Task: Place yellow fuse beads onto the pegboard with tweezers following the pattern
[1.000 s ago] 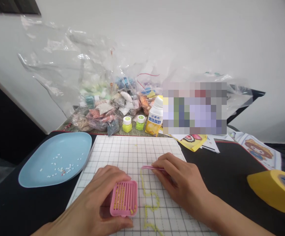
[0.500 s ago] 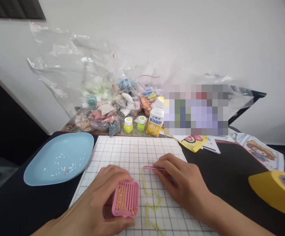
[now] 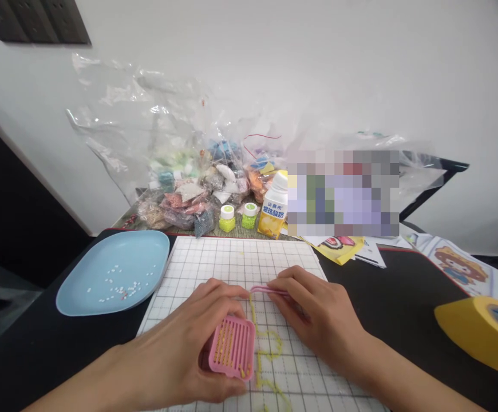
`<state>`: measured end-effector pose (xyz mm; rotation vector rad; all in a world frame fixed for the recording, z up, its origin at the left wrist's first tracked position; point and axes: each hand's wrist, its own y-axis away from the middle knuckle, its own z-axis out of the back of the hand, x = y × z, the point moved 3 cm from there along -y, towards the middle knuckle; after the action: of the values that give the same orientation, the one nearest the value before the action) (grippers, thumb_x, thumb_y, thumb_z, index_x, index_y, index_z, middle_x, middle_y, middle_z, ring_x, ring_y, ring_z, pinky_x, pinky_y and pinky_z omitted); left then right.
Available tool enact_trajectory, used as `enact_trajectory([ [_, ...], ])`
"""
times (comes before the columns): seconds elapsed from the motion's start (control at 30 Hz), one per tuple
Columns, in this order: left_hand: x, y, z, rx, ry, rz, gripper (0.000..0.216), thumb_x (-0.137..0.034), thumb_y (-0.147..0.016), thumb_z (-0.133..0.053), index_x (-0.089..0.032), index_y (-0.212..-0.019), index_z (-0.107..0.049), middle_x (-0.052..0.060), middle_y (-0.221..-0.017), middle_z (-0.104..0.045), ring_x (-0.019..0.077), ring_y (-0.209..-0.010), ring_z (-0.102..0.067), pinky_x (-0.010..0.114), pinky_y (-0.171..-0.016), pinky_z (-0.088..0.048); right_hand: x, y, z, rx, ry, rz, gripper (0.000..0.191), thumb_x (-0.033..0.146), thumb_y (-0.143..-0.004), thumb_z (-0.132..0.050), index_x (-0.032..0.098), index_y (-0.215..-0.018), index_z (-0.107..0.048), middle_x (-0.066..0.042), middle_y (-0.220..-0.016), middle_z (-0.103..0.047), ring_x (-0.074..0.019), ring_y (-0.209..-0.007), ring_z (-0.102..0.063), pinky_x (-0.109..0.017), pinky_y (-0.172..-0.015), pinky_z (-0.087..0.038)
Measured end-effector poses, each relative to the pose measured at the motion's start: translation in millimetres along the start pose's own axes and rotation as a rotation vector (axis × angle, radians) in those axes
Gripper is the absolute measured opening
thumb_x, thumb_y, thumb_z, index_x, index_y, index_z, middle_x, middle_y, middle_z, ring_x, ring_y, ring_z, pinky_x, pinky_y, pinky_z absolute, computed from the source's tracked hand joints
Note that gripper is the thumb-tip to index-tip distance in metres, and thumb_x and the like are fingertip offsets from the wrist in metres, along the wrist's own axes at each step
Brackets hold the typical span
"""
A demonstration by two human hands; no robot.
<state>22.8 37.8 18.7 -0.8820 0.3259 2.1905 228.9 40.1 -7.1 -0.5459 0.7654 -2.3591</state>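
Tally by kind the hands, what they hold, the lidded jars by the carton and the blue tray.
Hands: 2
Pink grooved tray: 1
Pink tweezers: 1
Lidded jars: 2
Blue tray: 1
Total: 7

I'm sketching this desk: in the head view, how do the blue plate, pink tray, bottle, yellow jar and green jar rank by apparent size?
Largest to smallest:
Blue plate
Pink tray
Bottle
Yellow jar and green jar: too alike to rank

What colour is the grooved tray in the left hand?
The grooved tray is pink, seen in the head view.
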Motion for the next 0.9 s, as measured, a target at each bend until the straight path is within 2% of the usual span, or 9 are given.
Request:
enact_trajectory([
  [0.3, 0.2, -0.4, -2.5, 0.030, -0.039, -0.020, 0.048, -0.025, -0.069, -0.083, -0.025, -0.107, -0.053, 0.008, -0.131, -0.053, 0.0303, -0.125, -0.044, 0.046, -0.101, -0.043, -0.2, 0.2, 0.2, -0.008, 0.006, 0.011, 0.019, 0.023, -0.096, -0.048, 0.017, -0.092, -0.065, -0.003, -0.080, -0.065, -0.0103, -0.062, -0.061, -0.020, -0.050, -0.040],
  [0.47, 3.5, -1.7, -4.2, 0.024, -0.032, -0.074, 0.049, -0.036, -0.073, -0.081, -0.025, -0.110, -0.051, 0.008, -0.131, -0.051, 0.0307, -0.124, -0.043, 0.045, -0.101, -0.042, 0.7, 0.3, 1.0, -0.045, 0.005, 0.009, 0.017, 0.024, -0.095, -0.049, 0.018, -0.091, -0.064, -0.003, -0.080, -0.066, -0.0106, -0.061, -0.061, -0.020, -0.049, -0.039],
  [0.6, 5.6, -1.0, -5.3, 0.016, -0.030, -0.092, 0.048, -0.038, -0.074, -0.080, -0.026, -0.109, -0.050, 0.008, -0.129, -0.051, 0.0303, -0.122, -0.043, 0.045, -0.100, -0.042, 1.2, 0.7, 2.8, -0.087, 0.003, 0.004, 0.015, 0.024, -0.094, -0.051, 0.018, -0.091, -0.064, -0.003, -0.081, -0.066, -0.0108, -0.062, -0.062, -0.020, -0.048, -0.039],
  [0.73, 8.3, 0.7, -6.2, -0.025, 0.012, -0.071, 0.046, -0.038, -0.075, -0.078, -0.027, -0.110, -0.051, 0.008, -0.128, -0.050, 0.0307, -0.121, -0.045, 0.046, -0.099, -0.042, 0.3, 1.2, 5.8, -0.124, -0.026, -0.012, 0.013, 0.024, -0.093, -0.053, 0.017, -0.091, -0.063, -0.003, -0.082, -0.067, -0.0089, -0.058, -0.058, -0.020, -0.047, -0.040],
  [0.9, 10.3, 0.1, -5.6, -0.152, 0.039, -0.072, 0.041, -0.036, -0.075, -0.076, -0.025, -0.107, -0.053, 0.006, -0.122, -0.053, 0.0277, -0.111, -0.053, 0.043, -0.095, -0.043, 6.6, 3.1, 9.9, -0.122, -0.131, 0.006, 0.012, 0.023, -0.093, -0.053, 0.016, -0.095, -0.062, -0.004, -0.083, -0.066, -0.0093, -0.061, -0.057, -0.020, -0.049, -0.041],
])
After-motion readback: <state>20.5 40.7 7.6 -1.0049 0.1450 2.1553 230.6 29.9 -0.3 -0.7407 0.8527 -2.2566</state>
